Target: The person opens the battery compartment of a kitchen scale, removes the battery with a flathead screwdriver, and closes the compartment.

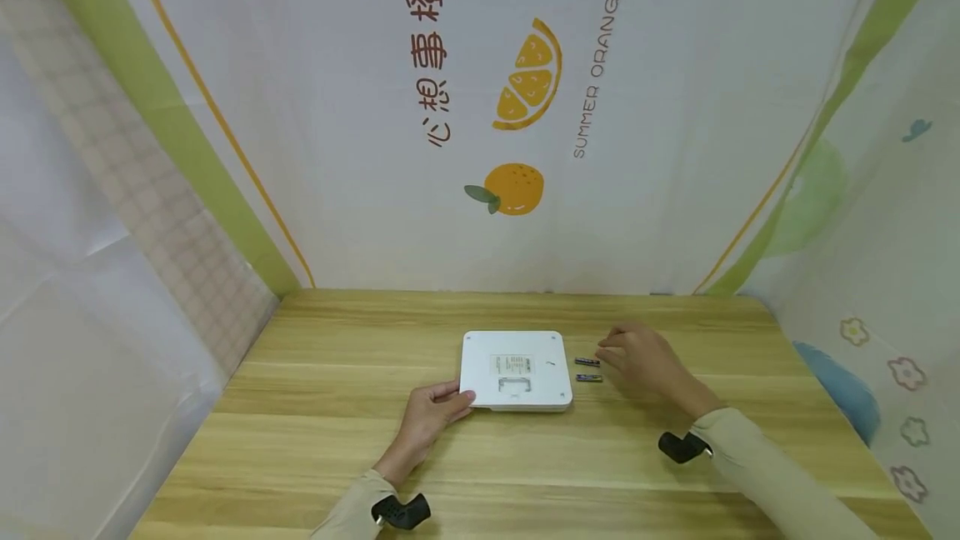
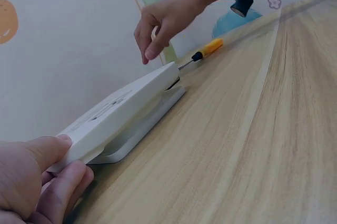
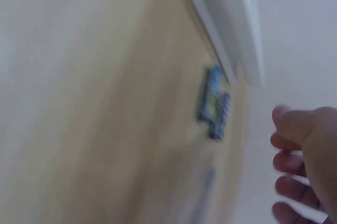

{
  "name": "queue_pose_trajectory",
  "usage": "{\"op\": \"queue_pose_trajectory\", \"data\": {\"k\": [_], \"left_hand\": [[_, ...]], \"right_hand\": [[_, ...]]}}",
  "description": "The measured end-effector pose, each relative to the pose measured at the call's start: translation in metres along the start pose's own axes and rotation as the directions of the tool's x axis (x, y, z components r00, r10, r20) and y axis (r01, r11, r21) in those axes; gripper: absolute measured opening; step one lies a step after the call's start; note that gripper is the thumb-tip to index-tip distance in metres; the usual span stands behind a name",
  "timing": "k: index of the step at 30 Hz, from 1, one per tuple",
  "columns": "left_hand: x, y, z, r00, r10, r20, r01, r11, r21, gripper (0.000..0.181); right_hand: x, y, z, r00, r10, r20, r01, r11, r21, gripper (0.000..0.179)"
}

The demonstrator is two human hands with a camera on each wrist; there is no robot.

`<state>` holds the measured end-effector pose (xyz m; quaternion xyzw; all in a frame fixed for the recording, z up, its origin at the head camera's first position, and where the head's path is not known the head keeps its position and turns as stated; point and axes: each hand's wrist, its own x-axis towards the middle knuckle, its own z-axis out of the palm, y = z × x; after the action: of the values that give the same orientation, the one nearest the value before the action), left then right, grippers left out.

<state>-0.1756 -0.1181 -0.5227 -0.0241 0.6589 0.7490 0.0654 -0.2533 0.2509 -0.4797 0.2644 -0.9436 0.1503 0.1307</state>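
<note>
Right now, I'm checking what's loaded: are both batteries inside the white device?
No, both batteries lie on the wooden table, beside the white device.

White squarish unit (image 1: 516, 370) lay w/ label (image 1: 512, 364) & small recess (image 1: 514, 386) facing up; 2 slim dark batts (image 1: 588, 377) lay flat, roughly parallel, just off its rt side.

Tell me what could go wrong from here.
The loose batteries could roll away if the right grip brushes them. The left grip holds the device near one corner only, so it might slide if pushed. The screwdriver lying nearby could get bumped.
</note>
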Motion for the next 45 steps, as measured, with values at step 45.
{"op": "queue_pose_trajectory", "data": {"k": [45], "left_hand": [[0.000, 0.003, -0.001, 1.000, 0.003, 0.004, -0.003, 1.000, 0.017, 0.043]], "right_hand": [[-0.025, 0.056, 0.007, 0.785, 0.613, -0.091, -0.572, 0.773, 0.275, 0.025]]}}
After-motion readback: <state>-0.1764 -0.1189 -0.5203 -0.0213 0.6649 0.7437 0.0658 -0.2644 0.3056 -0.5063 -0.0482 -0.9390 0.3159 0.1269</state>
